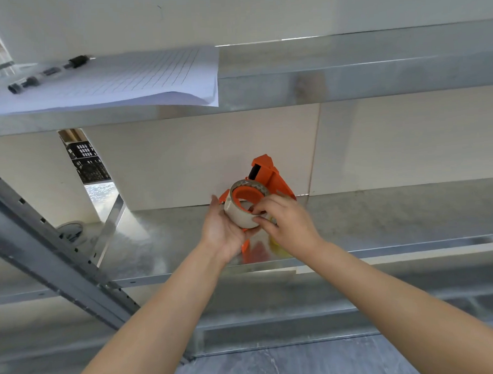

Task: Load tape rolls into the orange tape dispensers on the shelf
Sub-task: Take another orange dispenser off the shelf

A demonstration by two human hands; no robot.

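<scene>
An orange tape dispenser (267, 173) is held above the metal shelf (382, 217), its head pointing up and away. A clear tape roll (239, 212) sits on the dispenser's orange hub. My left hand (223, 230) cups the roll and the dispenser from the left and below, fingers curled under them. My right hand (287, 219) pinches the roll's near rim with thumb and fingers. The dispenser's handle is hidden behind my hands.
The upper shelf (348, 77) holds lined paper sheets (116, 79) with two markers (48, 72) on them. A slanted perforated metal post (44, 252) runs along the left. A round object (70, 231) lies at the shelf's far left. Black crates (87, 162) show through a gap.
</scene>
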